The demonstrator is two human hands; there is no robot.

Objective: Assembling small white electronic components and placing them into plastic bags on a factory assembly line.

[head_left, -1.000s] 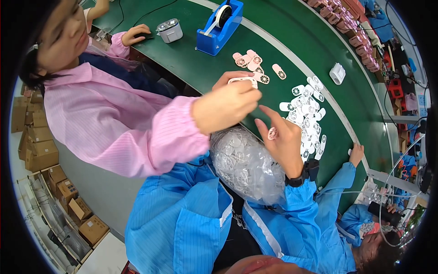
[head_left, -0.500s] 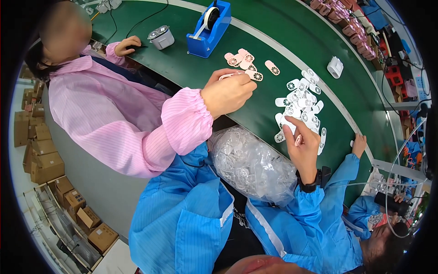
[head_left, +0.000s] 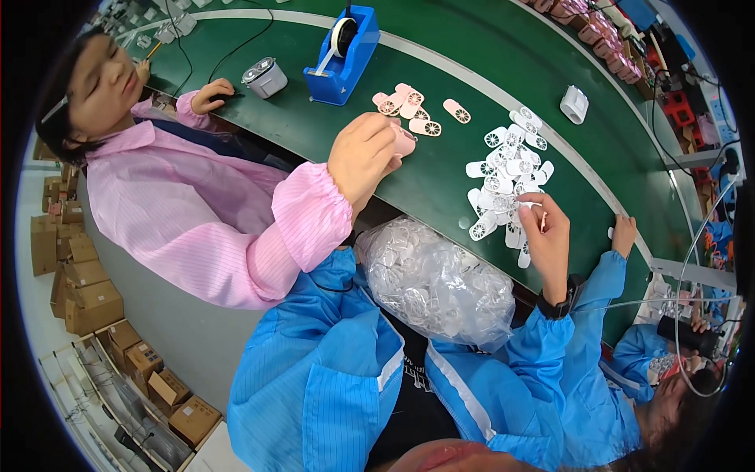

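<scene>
Right hand (head_left: 546, 232) at the near edge of the white pile (head_left: 515, 169), and this looks like the picking step: sorting out one piece from the jumble. Thumb and forefinger stand close together, tips over the white parts; whether they pinch one, I cannot tell. Over to the left of the pile, the left hand (head_left: 377, 179) is mostly hidden behind a co-worker's hand (head_left: 363, 148), so no reading its fingers. A pink piece (head_left: 403, 141) shows at those two hands, well apart from the pile; who grips it is unclear.

The next move, I'd judge, calls for a light fingertip pinch on one thin edge, without dragging its overlapping neighbours along.

Now the shapes! Flat, round-ended tabs, each with a spoked wheel cut through one end, matt and probably stiff plastic. The pink cluster (head_left: 409, 101) lies left of the pile and slightly beyond, with a lone pink tab (head_left: 456, 111) between. Nearer the body than the pile, a crinkled, glossy clear bag (head_left: 432, 283) bulges with pale parts. Beyond the pile, to the right: a smooth, boxy white casing (head_left: 574, 105).
</scene>
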